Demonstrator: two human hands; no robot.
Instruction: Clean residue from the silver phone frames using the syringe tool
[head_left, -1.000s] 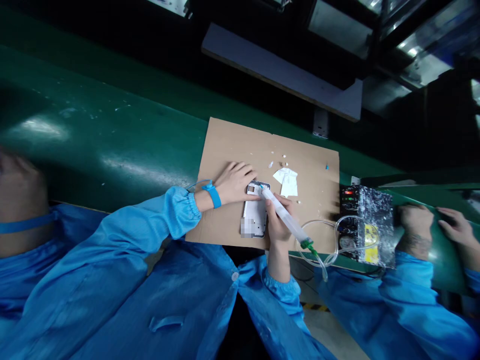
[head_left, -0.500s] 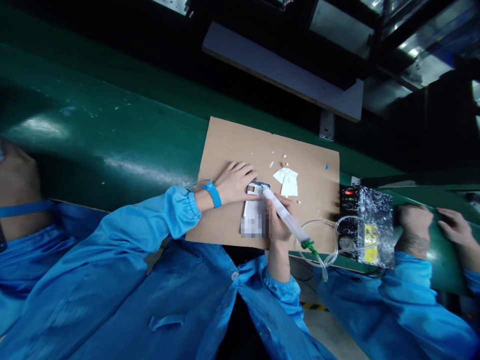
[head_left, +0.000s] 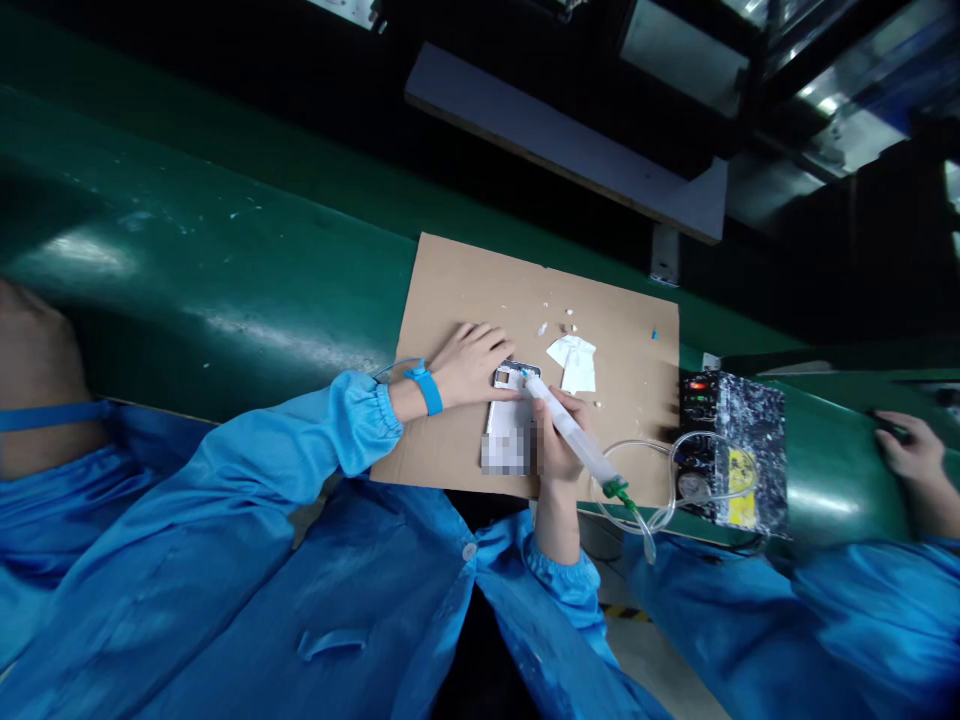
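The left hand [head_left: 472, 368] lies flat, fingers spread, pinning a white phone frame [head_left: 510, 425] on the cardboard sheet [head_left: 465, 290] over the green worktop [head_left: 225, 290]. The right hand [head_left: 559, 440] has its fingers wrapped round a glue syringe [head_left: 570, 428], its tip touching the frame's top edge. Gluing looks just begun at that corner; most of the rim seems left. A co-worker's hand [head_left: 904, 450] rests far right, beyond the dispenser box [head_left: 739, 455].

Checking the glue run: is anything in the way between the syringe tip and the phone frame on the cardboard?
Nothing visible. The right hand holds the syringe with its tip right at the top edge of the phone frame. The left hand rests at the frame's upper left corner, beside the tip, not across it.
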